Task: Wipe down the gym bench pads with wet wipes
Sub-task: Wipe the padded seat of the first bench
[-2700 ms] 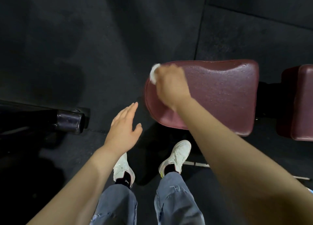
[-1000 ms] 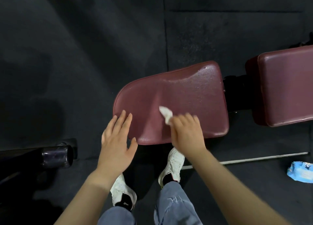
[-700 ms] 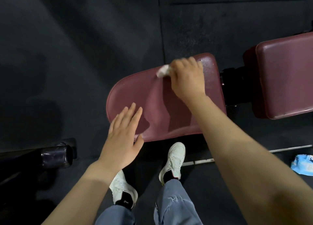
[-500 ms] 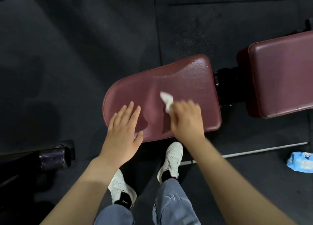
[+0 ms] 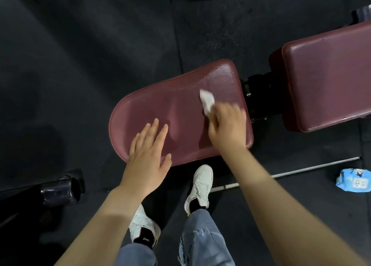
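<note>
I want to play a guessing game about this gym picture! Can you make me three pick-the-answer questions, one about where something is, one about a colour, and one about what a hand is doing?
1. Where is the blue wet wipes pack?
A. on the floor
B. on the seat pad
C. in a hand

2. What colour is the seat pad?
A. green
B. dark red
C. yellow

3. What is the right hand doing?
A. hanging open
B. gripping a white wet wipe
C. tying a shoe

Answers:
1 A, it lies on the dark floor at the right.
2 B, its cover is maroon.
3 B, the wipe sticks out beyond its fingers on the pad.
</note>
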Demonstrator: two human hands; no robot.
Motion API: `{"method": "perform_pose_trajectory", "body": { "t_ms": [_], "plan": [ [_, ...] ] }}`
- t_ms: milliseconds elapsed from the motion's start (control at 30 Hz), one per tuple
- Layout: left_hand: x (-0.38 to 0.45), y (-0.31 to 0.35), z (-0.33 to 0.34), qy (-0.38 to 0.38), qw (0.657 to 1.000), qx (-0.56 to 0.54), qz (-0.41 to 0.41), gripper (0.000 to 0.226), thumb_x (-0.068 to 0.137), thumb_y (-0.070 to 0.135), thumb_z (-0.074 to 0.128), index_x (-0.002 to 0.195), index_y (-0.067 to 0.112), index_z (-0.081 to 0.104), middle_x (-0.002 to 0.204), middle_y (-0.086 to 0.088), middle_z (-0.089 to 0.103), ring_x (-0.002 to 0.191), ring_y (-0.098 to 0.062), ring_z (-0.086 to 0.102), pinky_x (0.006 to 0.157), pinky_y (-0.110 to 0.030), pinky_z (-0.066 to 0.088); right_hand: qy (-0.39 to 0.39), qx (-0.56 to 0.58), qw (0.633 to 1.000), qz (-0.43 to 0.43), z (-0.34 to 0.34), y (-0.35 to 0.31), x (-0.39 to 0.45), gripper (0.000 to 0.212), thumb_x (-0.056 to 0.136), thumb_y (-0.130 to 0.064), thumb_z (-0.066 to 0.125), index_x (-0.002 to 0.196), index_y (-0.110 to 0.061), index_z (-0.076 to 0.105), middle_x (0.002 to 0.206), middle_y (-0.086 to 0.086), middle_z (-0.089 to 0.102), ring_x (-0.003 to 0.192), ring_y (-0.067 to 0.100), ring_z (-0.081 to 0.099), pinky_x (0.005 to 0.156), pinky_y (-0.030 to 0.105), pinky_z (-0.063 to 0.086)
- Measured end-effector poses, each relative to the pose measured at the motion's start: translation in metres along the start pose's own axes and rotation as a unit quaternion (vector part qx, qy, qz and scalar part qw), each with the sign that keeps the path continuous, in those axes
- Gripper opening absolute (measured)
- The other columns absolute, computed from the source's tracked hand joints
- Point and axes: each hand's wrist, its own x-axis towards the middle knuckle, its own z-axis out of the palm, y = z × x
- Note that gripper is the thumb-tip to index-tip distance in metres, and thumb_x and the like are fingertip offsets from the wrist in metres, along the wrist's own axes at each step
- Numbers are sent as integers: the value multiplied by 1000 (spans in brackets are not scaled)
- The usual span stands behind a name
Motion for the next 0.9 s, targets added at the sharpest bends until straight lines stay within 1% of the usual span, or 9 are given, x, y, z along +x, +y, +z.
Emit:
{"method": "perform_pose_trajectory", "body": {
  "t_ms": [67, 133, 267, 367, 433, 567, 667, 733, 900],
  "plan": [
    [2, 3, -1, 1, 1000, -2, 6, 75, 94, 29, 56, 156, 26, 15, 165, 2, 1, 151, -15, -3, 122, -41, 4, -48, 16, 999, -4, -9, 13, -66, 6, 86, -15, 55, 88, -16, 61, 76, 1, 56, 71, 29, 49, 66, 37, 31],
    [6, 5, -1, 5, 1000, -11, 9, 74, 94, 28, 57, 156, 26, 17, 165, 4, 2, 151, -14, -4, 121, -40, 3, -60, 16, 998, 3, -11, 18, -91, 8, 89, -16, 54, 90, -16, 63, 74, -2, 55, 69, 25, 48, 66, 35, 29],
    [11, 9, 1, 4, 1000, -17, 16, 74, 94, 27, 57, 156, 28, 17, 165, 6, 1, 151, -12, -6, 119, -36, -1, 2, -22, 1000, 1, 2, 8, 2, 18, 85, -25, 45, 85, -15, 61, 79, 5, 59, 76, 31, 51, 67, 38, 26],
    [13, 7, 4, 3, 1000, -2, 21, 75, 94, 26, 57, 156, 27, 16, 165, 5, 1, 151, -11, -6, 120, -36, -2, 22, -58, 998, 28, 4, -10, 102, 21, 91, -23, 42, 97, -15, 61, 96, 6, 63, 95, 31, 53, 76, 39, 30],
    [13, 7, 3, 3, 1000, 5, 26, 75, 93, 26, 57, 156, 26, 16, 165, 4, 3, 151, -11, -4, 121, -37, -1, 19, -55, 998, 32, 5, -14, 122, 18, 93, -21, 45, 100, -15, 60, 98, 5, 63, 97, 29, 53, 77, 37, 30],
    [12, 11, 1, -2, 999, 14, 39, 75, 93, 26, 56, 157, 25, 17, 165, 4, 4, 151, -12, -3, 122, -37, -1, 62, -21, 997, 43, -4, 19, 25, 6, 84, -19, 60, 84, -14, 59, 82, 8, 62, 80, 33, 54, 68, 39, 31],
    [15, 17, 3, -10, 999, 18, 43, 76, 93, 26, 57, 157, 25, 17, 165, 4, 3, 151, -13, -3, 122, -37, -1, -15, 16, 992, 127, -18, 40, -76, 10, 86, -20, 57, 91, -14, 62, 81, 4, 62, 75, 30, 51, 68, 34, 27],
    [18, 19, 4, -12, 999, 22, 44, 76, 93, 25, 58, 157, 24, 17, 165, 3, 4, 151, -15, -2, 122, -39, 1, -32, 34, 987, 154, -18, 41, -90, 12, 85, -18, 57, 95, -13, 63, 82, 2, 64, 76, 28, 51, 70, 32, 26],
    [22, 21, 7, -13, 998, 40, 49, 76, 93, 26, 57, 156, 24, 16, 165, 1, 4, 152, -17, -1, 122, -40, 3, 43, -12, 997, 59, -3, 18, 51, 11, 83, -21, 58, 90, -14, 62, 88, 10, 65, 87, 36, 56, 71, 40, 35]
  ]
}}
